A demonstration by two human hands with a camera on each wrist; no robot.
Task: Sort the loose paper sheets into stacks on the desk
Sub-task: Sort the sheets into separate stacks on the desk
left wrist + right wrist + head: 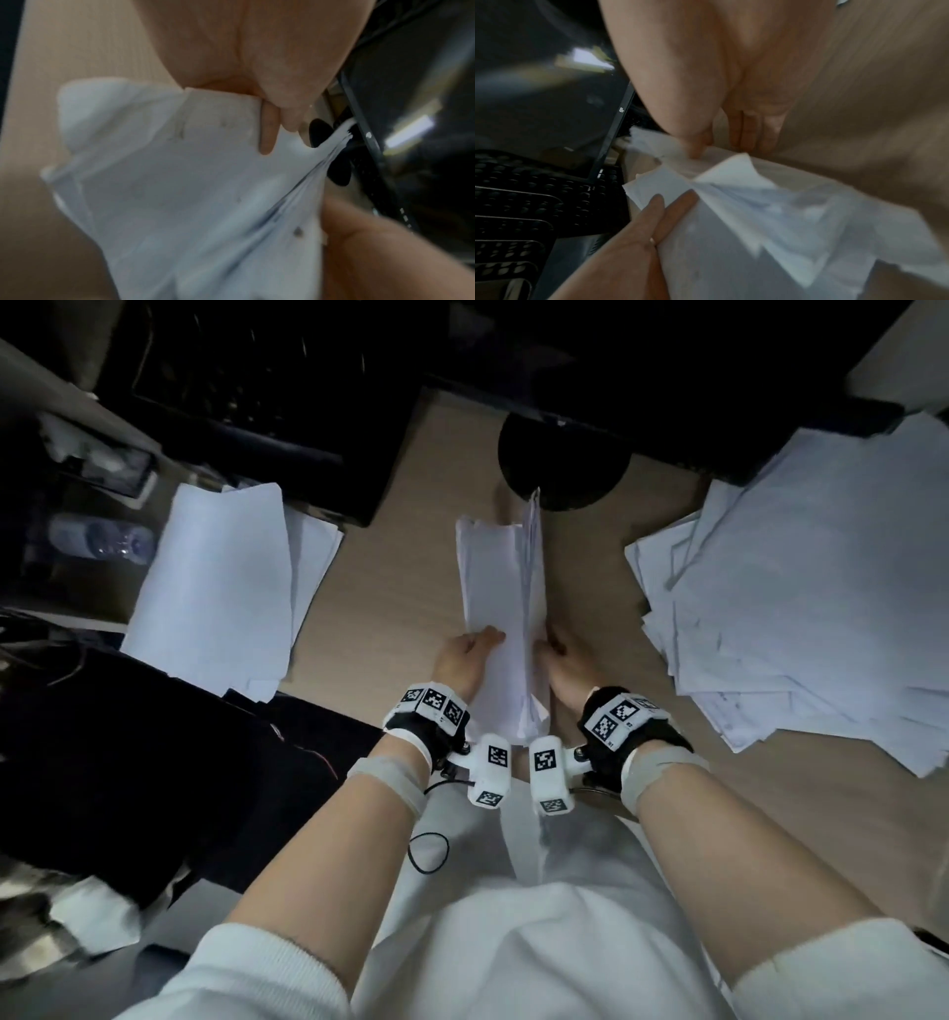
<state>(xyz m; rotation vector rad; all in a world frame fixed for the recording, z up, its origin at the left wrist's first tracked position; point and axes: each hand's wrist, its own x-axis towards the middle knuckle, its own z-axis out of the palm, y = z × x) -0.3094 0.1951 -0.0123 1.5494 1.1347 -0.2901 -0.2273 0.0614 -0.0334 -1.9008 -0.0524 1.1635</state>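
A bundle of white paper sheets [500, 588] stands tilted on its long edge at the middle of the wooden desk [390, 588], between both hands. My left hand [470, 649] lies against its left face with straight fingers [672, 209] pressed flat on the top sheet [205, 182]. My right hand [565, 660] grips the bundle from the right, with its thumb [698, 146] on the sheets and its curled fingers [746, 132] behind them. The far ends of the sheets fan apart [531, 526]. A squared paper stack [221, 588] lies at the left.
A large loose heap of sheets [801, 588] covers the right side of the desk. A round black monitor base [562, 459] sits just beyond the bundle, with a dark keyboard [526, 203] and screen [539, 81] behind. A water bottle [100, 539] lies far left.
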